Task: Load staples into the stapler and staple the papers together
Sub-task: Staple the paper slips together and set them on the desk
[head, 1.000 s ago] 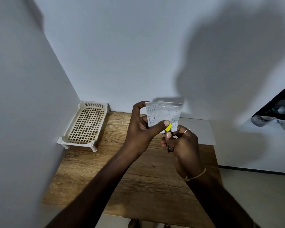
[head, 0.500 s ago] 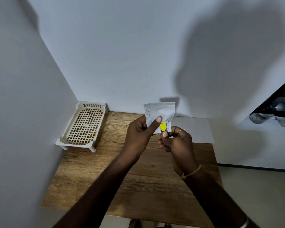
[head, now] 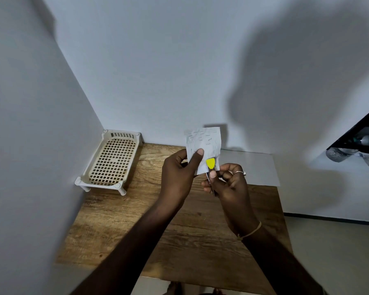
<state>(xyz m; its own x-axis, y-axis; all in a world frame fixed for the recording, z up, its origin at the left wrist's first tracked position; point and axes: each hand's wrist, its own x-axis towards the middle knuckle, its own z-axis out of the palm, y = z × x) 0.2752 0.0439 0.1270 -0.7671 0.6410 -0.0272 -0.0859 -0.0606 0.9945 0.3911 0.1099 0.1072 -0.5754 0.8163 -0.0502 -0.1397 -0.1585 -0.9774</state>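
My left hand (head: 177,173) pinches a small white paper (head: 205,143) covered with several staples and holds it upright above the wooden table (head: 136,220). My right hand (head: 228,184) grips a small stapler (head: 211,167) with a yellow tip. The stapler's tip sits on the paper's lower right edge. Most of the stapler's body is hidden in my fingers.
A cream perforated plastic tray (head: 111,162) stands at the table's back left corner, against the walls. A white sheet (head: 251,169) lies flat at the table's back right. A dark shelf with items (head: 358,141) juts in at the right.
Both hands with the paper and stapler have sunk a little. The paper has tilted slightly, and the stapler stays at its lower edge.
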